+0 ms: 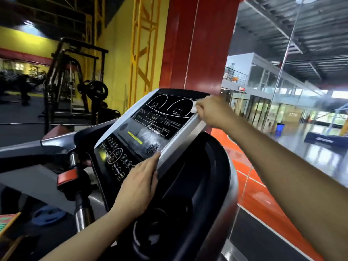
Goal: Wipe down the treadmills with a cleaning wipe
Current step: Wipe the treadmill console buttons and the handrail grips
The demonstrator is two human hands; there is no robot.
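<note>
While gripping wipe [194,108], right hand [211,112] outstretched

the treadmill console [150,129] tilts toward the viewer; a flat left hand [139,183] rests on its near edge, and the right hand [211,112] presses a white wipe [194,110] at its far right corner.

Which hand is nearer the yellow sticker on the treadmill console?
Left. The left hand rests flat on the console's lower right edge, just below the yellow sticker. The right hand grips a white wipe at the upper right corner, farther away.
</note>
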